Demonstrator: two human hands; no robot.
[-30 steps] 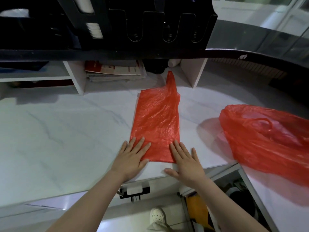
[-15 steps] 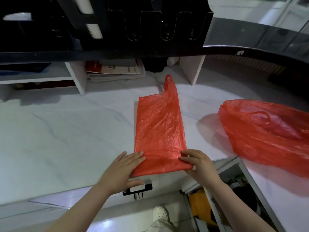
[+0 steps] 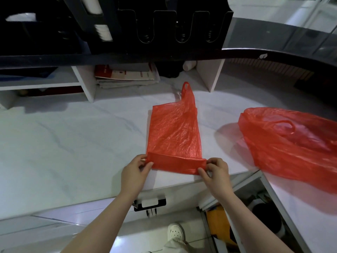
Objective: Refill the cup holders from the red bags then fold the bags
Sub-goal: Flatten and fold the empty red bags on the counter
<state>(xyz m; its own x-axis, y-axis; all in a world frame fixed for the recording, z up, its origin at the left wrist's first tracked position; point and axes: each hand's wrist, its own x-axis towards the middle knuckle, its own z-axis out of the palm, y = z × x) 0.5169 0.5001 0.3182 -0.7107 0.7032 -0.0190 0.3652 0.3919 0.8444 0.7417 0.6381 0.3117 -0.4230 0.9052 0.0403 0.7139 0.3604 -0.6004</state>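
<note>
Marble counter (image 3: 73, 152) ran below the cup holders (image 3: 164, 24), and near its front edge lay the flattened red bag (image 3: 173, 132). I had my left hand (image 3: 134, 172) and right hand (image 3: 217, 172) apart, each pinching one end of a narrow first fold — the rest lay unfolded. Beside it the second red bag (image 3: 291, 143) sat crumpled, so I judged folding barely begun — refilling I couldn't confirm.
</note>
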